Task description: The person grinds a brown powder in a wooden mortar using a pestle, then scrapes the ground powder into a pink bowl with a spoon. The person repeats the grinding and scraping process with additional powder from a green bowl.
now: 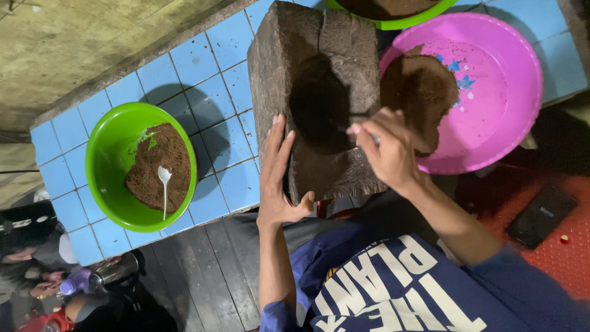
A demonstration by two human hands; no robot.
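Observation:
A big dark wooden block [289, 43] with a round hollow in its middle stands on the blue tiled counter [203, 67]. My left hand [278, 178] grips the block's near left corner, fingers flat on its side. My right hand [384, 147] is closed on a small metal spoon, its tip at the hollow's right rim. A pink basin [504, 74] with a heap of brown powder [421, 92] lies just right of the block.
A green bowl [107, 154] at the left holds brown powder and a white spoon [164, 184]. Another green bowl's rim [393, 23] shows at the top. A dark phone [541, 215] lies on the red floor mat at the right. Bottles and a flask [114, 273] stand lower left.

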